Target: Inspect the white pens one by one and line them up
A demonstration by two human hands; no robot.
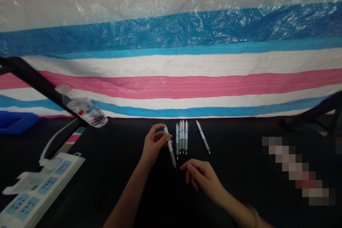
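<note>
My left hand [156,142] is closed on a white and grey ballpoint pen [170,146], gripping its upper half between thumb and fingers. The pen slants with its tip pointing down toward me. Just right of it, several similar pens [183,137] lie side by side on the black tabletop [120,192], tips toward me. A single pen [203,137] lies apart from them, angled to the right. My right hand [204,176] rests below the row, loosely bent with fingers apart and holding nothing; its fingertips are near the held pen's tip without touching it.
A white power strip [57,178] with a plug in it lies at the left. A clear plastic bottle [89,112] leans behind a black bar [40,82]. A blue tray [17,122] stands at the far left. Striped plastic sheeting [171,87] hangs behind the table. A pixelated patch covers the right side.
</note>
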